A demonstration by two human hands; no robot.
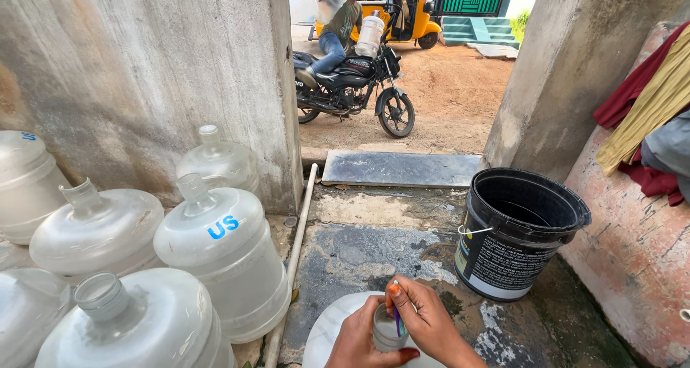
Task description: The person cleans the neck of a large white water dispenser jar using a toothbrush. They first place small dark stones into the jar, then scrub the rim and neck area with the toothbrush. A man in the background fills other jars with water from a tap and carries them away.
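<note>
A wet, patchy concrete floor (374, 246) is stretching out between rough grey walls, opening at the back onto a dirt yard. At the bottom edge of the view, a large translucent water jug (323, 332) is standing upright on that floor, its open neck (387, 330) pointing up toward the camera. The person's left hand (357, 339) is wrapping around the neck from the left, fingers curled and gripping it. The right hand (431, 318) is coming in from the right, its thumb and fingers pinching a thin blue stick-like tool (396, 319) that is dipping into the mouth of the jug; what the tool is exactly cannot be told. Just to the right of the hands, a black plastic bucket (503, 260) with a wire handle is sitting on the floor, close to a reddish wall. To the left, a cluster of empty water jugs (223, 253) is lying and leaning against the grey wall (144, 73), and a white pipe (295, 238) is running along the floor beside them. Red and yellow cloths (647, 102) are hanging over the wall at the right. Out in the yard, another person is sitting on a parked motorcycle (352, 84) and holding up jugs, with a yellow three-wheeler (410, 8) behind
</note>
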